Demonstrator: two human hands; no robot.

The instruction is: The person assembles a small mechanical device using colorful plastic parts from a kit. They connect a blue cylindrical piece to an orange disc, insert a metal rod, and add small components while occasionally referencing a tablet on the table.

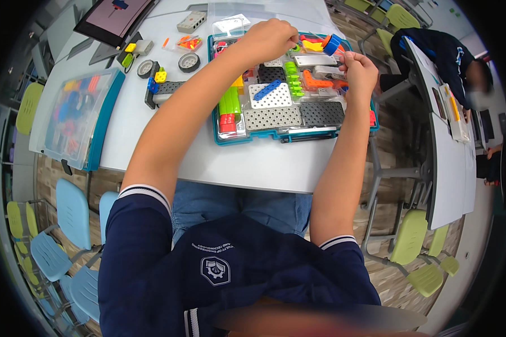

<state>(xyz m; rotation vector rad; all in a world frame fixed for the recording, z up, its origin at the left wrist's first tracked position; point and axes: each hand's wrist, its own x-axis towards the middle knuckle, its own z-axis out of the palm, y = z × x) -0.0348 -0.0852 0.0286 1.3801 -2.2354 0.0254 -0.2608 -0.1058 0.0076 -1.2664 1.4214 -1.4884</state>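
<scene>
Both hands are over an open teal-edged case (223, 141) of plastic building parts. My left hand (274, 40) reaches to the far middle of the case, fingers closed together, and what they hold, if anything, is hidden. On the right side my right hand (358, 68) makes a pinch. Just beyond its fingertips is a blue and orange ring-shaped part (332, 45); I cannot tell whether they grip it. Between the hands lie a blue beam (267, 90) on a white perforated plate (270, 101), green toothed parts (293, 78) and an orange angled part (316, 80).
Left of the case stand a partly built piece with a dark perforated plate (170, 87) and a loose wheel (189, 62). A second, lidded case (83, 121) sits at the table's left edge. A screen (112, 19) is behind. Another person (441, 62) sits at a table on the right.
</scene>
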